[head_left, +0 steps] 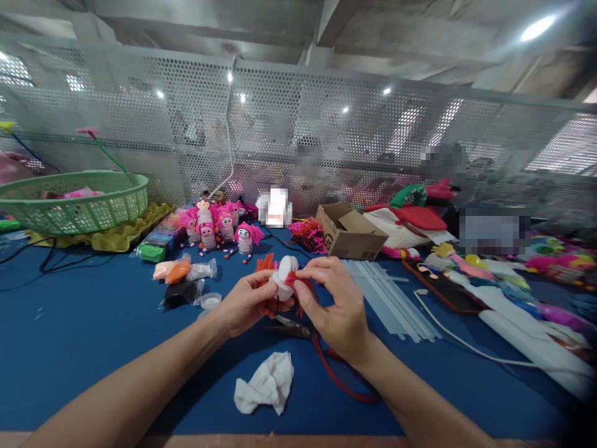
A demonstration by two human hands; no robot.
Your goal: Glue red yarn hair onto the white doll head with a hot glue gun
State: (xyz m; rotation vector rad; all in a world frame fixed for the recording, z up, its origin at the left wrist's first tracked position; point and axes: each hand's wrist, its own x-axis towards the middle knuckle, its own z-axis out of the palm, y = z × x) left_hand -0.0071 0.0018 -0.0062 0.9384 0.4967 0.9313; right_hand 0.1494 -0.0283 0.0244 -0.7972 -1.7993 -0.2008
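My left hand [254, 302] is closed around a small white plastic piece with a round top [285, 270], like a little bottle or doll body. My right hand [331, 298] pinches a small red piece [293, 278] against its side; whether that is clay or yarn is hard to make out. Orange-red strands [265, 262] show behind the white piece. Below the hands lie scissors [298, 331] with red handles, partly covered by my right hand. A crumpled white cloth [265, 382] rests nearer to me. Left of my left hand sits a round clear lid [211, 301].
Several pink-haired dolls [226, 225] stand at the back, beside bagged clay [180, 270]. A green basket [93, 211] is at the left. To the right are a cardboard box [349, 233], translucent glue sticks [392, 302], a white cable [459, 345] and a dark tray [443, 289].
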